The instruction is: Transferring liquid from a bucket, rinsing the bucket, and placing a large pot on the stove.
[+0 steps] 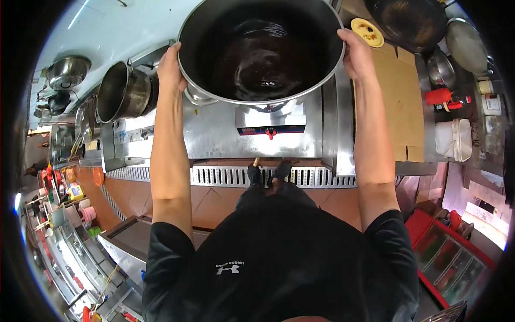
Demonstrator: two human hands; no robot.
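Observation:
A large dark round pot [261, 52] with a pale metal rim spans the top middle of the head view, holding dark liquid that reflects light. My left hand [171, 68] grips its left side, thumb at the rim. On the opposite side my right hand [357, 54] grips the rim, thumb on top. Any handles are hidden by my hands. Below the pot in the picture, a portable gas stove [270, 120] with a red knob stands on the stainless-steel counter [213, 139]; the pot hides its upper part. Whether pot and stove touch, I cannot tell.
Used steel stockpots [122, 91] stand to the left. Flattened cardboard [396, 104] covers the right counter, with a yellow lid [367, 32], a wok [406, 20], a red squeeze bottle [438, 96] and white buckets [454, 139] around it. A floor drain grate [225, 176] runs along the counter's foot.

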